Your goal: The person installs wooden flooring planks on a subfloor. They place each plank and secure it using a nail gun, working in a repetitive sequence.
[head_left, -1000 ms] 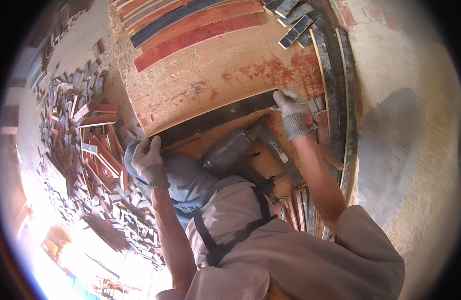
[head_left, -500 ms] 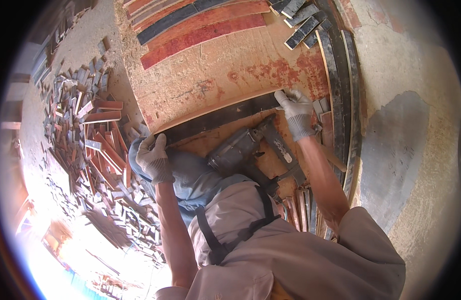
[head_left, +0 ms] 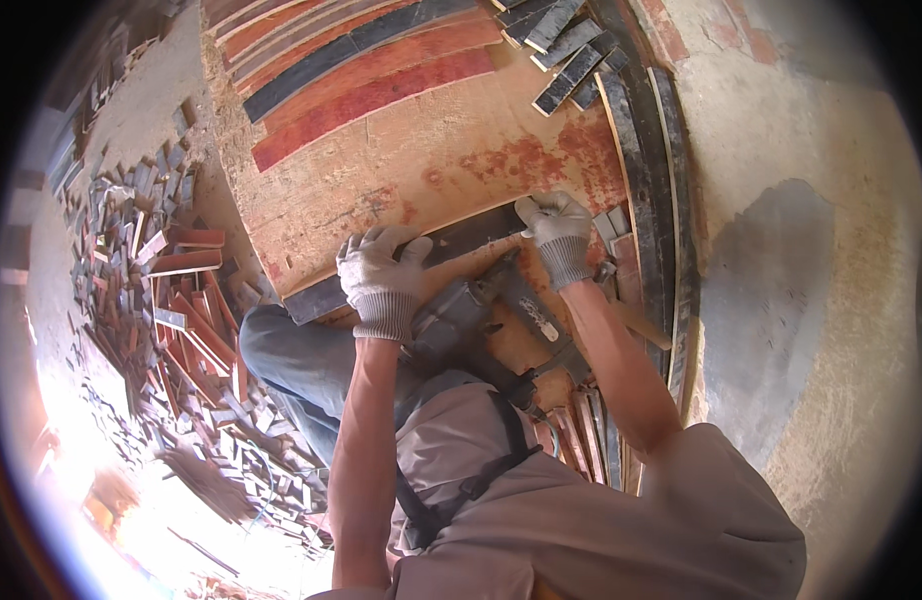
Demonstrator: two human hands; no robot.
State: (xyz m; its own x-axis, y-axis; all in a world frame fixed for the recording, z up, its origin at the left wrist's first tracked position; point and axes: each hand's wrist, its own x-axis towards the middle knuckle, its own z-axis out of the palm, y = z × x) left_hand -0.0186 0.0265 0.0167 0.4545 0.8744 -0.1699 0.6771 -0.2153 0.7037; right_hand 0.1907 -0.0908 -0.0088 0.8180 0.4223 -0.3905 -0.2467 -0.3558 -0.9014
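Note:
A long black wooden strip (head_left: 471, 236) lies across the near part of a reddish-stained wooden board (head_left: 361, 180). My left hand (head_left: 379, 268), in a pale glove with a grey knit cuff, grips the strip around its middle, fingers over the far edge and thumb toward the right. At the strip's right end, my right hand (head_left: 558, 232), gloved likewise, pinches it between thumb and curled fingers. Between my forearms, close to my lap, rests a dark nail gun (head_left: 456, 315); part of it is hidden behind my left hand and clothing.
Red and black strips (head_left: 381, 100) lie side by side on the board's far part. Short black blocks (head_left: 571, 75) pile up at the far right. Long dark strips (head_left: 653, 200) line the right edge. A heap of wood offcuts (head_left: 186, 300) covers the floor at left.
My left hand has moved right, from the strip's left end to its middle. My right hand still holds the right end. The whole view has shifted slightly.

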